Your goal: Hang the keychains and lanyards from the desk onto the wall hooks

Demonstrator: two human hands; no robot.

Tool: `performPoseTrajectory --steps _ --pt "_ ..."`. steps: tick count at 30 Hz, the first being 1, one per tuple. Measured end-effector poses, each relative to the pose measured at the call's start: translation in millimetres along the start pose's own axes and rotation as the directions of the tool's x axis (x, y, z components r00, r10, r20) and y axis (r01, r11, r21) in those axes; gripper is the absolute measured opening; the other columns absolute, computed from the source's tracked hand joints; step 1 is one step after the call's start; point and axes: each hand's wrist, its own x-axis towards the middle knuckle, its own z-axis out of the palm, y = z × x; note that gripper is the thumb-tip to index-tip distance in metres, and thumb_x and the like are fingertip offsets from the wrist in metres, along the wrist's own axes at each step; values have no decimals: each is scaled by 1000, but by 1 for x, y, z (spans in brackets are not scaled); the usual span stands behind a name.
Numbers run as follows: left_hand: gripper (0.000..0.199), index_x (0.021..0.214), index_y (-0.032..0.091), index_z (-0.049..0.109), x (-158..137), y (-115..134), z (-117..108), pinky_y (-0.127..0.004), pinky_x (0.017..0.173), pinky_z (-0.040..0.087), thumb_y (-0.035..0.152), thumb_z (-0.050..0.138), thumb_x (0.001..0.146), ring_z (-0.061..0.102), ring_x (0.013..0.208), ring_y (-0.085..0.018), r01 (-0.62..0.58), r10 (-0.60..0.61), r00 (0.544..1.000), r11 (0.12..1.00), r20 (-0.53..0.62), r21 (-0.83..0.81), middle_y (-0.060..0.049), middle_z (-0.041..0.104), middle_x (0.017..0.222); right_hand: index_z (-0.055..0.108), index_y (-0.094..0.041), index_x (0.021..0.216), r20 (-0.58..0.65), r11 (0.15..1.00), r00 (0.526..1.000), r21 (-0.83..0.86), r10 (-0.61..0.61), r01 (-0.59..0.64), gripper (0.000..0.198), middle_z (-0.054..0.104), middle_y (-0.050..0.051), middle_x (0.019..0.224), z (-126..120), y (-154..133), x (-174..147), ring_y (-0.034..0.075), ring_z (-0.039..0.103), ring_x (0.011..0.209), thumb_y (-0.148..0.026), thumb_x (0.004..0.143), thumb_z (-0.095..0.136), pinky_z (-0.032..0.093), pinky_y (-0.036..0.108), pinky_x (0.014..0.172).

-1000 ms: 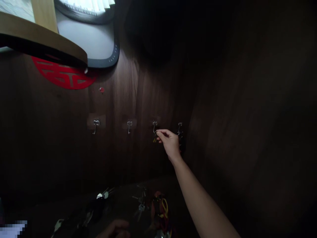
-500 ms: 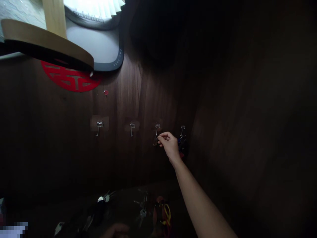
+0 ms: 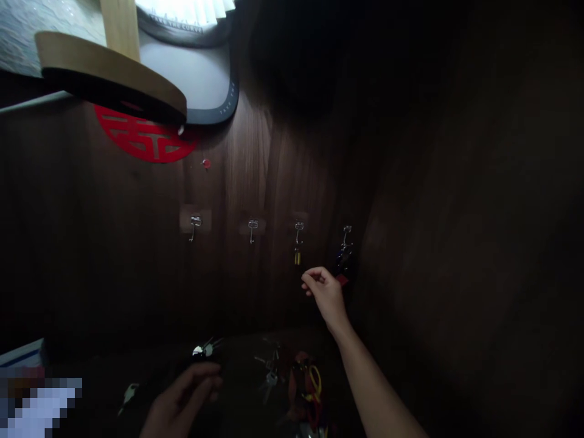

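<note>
On the third wall hook (image 3: 298, 231) hangs a small yellow and dark item, perhaps a padlock or key tag (image 3: 297, 257). Just below and right of it is my right hand (image 3: 326, 298), its thumb and fingertips drawn together with nothing visible in them. My left hand (image 3: 185, 398) is low over the dark surface, fingers curved with a gap to the thumb, holding nothing I can see. Close to it lie a bunch of keys (image 3: 207, 350) and a single key (image 3: 128, 395). Farther right are more keys (image 3: 270, 380) and a tangle with a yellow loop (image 3: 314, 383).
Two bare hooks, a left one (image 3: 195, 225) and a middle one (image 3: 252, 228), are on the brown wall. A right hook (image 3: 347, 231) carries a dark bundle (image 3: 345, 261). Above are a cap (image 3: 187, 73), a wooden round object (image 3: 114, 76) and a red cut-out (image 3: 155, 143).
My right hand has let go of the item at the third hook and moved down and right, leaving it hanging. My left hand has risen further into view.
</note>
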Motion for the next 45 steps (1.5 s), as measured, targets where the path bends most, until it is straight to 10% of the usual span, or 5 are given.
performPoseTrajectory --steps 7,12,21,35,45 --pt "32 91 22 65 15 1 -41 -28 69 56 46 56 71 71 78 -23 9 15 939 998 -342 70 -2 76 83 59 -19 71 239 981 965 -181 107 -64 18 55 -3 59 8 18 -74 13 54 57 -36 73 61 40 22 52" --pt "29 91 24 64 16 -4 -56 -29 74 54 43 49 76 71 79 -21 -26 136 912 961 -387 275 0 75 82 61 -21 74 415 927 905 -368 100 67 11 61 -3 68 29 25 -118 14 56 63 -27 80 54 40 22 59" --pt "29 103 25 61 17 -21 -55 -30 77 52 32 38 86 69 89 -21 -26 195 952 816 -234 577 -1 73 97 63 -25 87 650 794 750 -517 120 320 23 66 2 93 41 56 -149 18 60 92 -14 86 43 42 28 80" --pt "32 115 24 61 4 -30 -10 -52 101 36 20 51 85 55 113 -26 -371 355 909 450 218 812 -7 64 121 63 -25 89 633 732 758 -589 156 342 20 66 2 99 42 55 -149 20 59 100 -13 86 46 40 31 84" --pt "22 99 28 64 1 -27 -11 -53 105 31 18 51 85 55 113 -23 -491 312 871 528 380 692 -1 67 113 63 -25 88 625 705 770 -603 126 375 21 67 2 96 44 53 -152 19 60 95 -12 85 48 41 28 79"
